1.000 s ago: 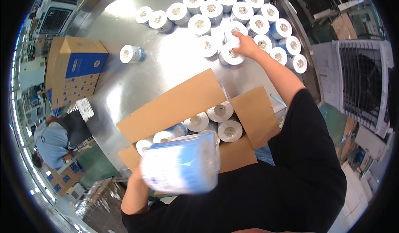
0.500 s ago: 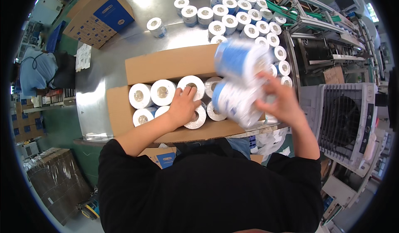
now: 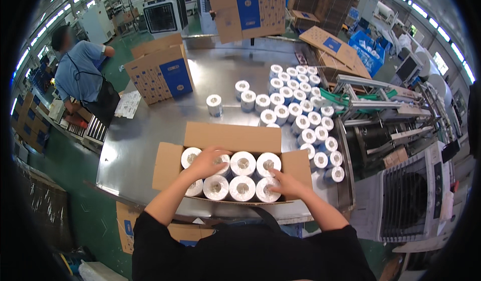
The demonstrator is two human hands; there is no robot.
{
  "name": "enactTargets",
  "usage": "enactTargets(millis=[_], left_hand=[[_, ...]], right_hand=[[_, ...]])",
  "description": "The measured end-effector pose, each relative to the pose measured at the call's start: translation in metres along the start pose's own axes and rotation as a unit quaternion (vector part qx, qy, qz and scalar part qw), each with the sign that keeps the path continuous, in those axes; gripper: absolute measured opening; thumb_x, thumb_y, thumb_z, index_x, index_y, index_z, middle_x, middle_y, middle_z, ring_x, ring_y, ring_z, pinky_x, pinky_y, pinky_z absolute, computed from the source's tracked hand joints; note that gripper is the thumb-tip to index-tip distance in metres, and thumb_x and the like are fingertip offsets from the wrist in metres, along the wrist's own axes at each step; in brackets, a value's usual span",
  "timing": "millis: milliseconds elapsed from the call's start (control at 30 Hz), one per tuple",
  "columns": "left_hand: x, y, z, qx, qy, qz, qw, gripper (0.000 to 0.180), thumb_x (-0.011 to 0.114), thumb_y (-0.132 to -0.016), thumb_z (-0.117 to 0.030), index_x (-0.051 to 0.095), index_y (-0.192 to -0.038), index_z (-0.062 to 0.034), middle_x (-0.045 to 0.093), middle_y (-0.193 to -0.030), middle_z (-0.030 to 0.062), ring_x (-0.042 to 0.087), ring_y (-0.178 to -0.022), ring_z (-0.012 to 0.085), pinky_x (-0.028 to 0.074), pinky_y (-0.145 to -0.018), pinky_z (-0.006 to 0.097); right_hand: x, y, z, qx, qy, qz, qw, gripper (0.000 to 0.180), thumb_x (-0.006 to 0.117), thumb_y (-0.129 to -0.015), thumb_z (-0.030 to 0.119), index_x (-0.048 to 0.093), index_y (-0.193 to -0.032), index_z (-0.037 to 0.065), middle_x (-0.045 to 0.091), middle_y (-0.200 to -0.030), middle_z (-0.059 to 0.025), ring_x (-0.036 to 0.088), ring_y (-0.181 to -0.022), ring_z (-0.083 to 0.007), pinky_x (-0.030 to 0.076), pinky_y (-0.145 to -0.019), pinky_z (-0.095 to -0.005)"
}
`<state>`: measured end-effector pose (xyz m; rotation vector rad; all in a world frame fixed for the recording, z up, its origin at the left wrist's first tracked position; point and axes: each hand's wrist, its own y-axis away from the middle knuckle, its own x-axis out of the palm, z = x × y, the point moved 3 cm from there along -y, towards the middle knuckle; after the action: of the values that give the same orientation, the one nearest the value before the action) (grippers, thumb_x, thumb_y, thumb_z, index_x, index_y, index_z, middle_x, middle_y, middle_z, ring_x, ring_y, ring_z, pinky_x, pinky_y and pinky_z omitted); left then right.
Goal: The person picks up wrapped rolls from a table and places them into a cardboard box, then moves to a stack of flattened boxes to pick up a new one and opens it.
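- Rolls stood on end in the open carton, their long axes upright and cores facing up, in a far row and a near row of four.
- I had the left hand over the far row, its fingers bent down across the second roll from the left; its wrist partly covered the near row's left-end roll. I could not tell whether those fingers were clamped on anything.
- I had the right hand at the carton's right end, reaching in from the right, with thumb and forefinger apart: the forefinger by the far right roll, the thumb over the near right one. Whether either pressed home, I could not tell.
- So the rolls in the carton lay directly under the left fingers and just left of the right palm, between the two hands.
- Loose rolls stood in a cluster on the metal table, beyond the carton and toward the far right, also on end. I judged the right hand the nearer to them.
- One lone roll stood left of that cluster, past the carton's far flap, closer to my left hand than to my right.
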<state>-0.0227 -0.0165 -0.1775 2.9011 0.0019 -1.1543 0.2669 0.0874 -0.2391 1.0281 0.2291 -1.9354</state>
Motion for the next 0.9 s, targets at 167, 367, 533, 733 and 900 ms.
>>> enactTargets(millis=[167, 367, 533, 733, 900], left_hand=[[-0.07, 0.109, 0.049, -0.361, -0.257, -0.281, 0.851, 0.058, 0.074, -0.067, -0.021, 0.053, -0.117, 0.0003, 0.054, -0.121, 0.0197, 0.056, -0.105, 0.0335, 0.044, -0.091, 0.04], [-0.036, 0.133, 0.01, -0.286, -0.026, -0.116, 0.951, 0.035, 0.073, -0.071, -0.031, 0.069, -0.099, -0.0098, 0.068, -0.086, 0.0135, 0.064, -0.09, 0.028, 0.051, -0.078, 0.037], [0.002, 0.076, -0.001, -0.24, -0.148, -0.026, 0.959, 0.03, 0.049, -0.084, -0.037, 0.069, -0.082, -0.0143, 0.065, -0.077, 0.0111, 0.062, -0.073, 0.0332, 0.049, -0.066, 0.043], [0.044, -0.003, 0.066, -0.011, -0.263, -0.325, 0.908, 0.051, 0.06, -0.081, -0.029, 0.043, -0.117, 0.0034, 0.035, -0.132, 0.0194, 0.027, -0.129, 0.0374, 0.022, -0.104, 0.053], [0.036, -0.091, 0.058, 0.061, -0.295, -0.305, 0.903, 0.05, 0.058, -0.081, -0.035, 0.05, -0.114, 0.0011, 0.049, -0.119, 0.0195, 0.035, -0.125, 0.0345, 0.025, -0.103, 0.049]], right_hand=[[-0.062, 0.049, -0.026, 0.103, 0.227, -0.391, 0.886, 0.059, 0.074, -0.072, 0.038, 0.058, -0.11, -0.004, 0.066, -0.083, -0.0196, 0.066, -0.079, -0.0288, 0.05, -0.07, -0.0357], [-0.052, 0.004, -0.019, 0.169, -0.217, -0.074, 0.959, 0.04, 0.061, -0.086, 0.041, 0.066, -0.09, 0.002, 0.065, -0.074, -0.0061, 0.064, -0.072, -0.0178, 0.051, -0.066, -0.0294], [0.007, -0.049, -0.002, 0.135, -0.433, 0.123, 0.883, 0.039, 0.053, -0.092, 0.036, 0.061, -0.097, -0.002, 0.064, -0.083, -0.0103, 0.064, -0.071, -0.017, 0.053, -0.068, -0.0284], [-0.002, -0.006, -0.019, 0.062, -0.079, -0.289, 0.952, 0.076, 0.077, -0.072, 0.037, 0.043, -0.125, -0.006, 0.049, -0.123, -0.0213, 0.053, -0.107, -0.0259, 0.047, -0.086, -0.0343], [0.067, 0.012, -0.057, 0.207, -0.384, -0.136, 0.89, 0.08, 0.078, -0.071, 0.037, 0.039, -0.13, -0.001, 0.051, -0.123, -0.0167, 0.053, -0.11, -0.0254, 0.044, -0.091, -0.033]])
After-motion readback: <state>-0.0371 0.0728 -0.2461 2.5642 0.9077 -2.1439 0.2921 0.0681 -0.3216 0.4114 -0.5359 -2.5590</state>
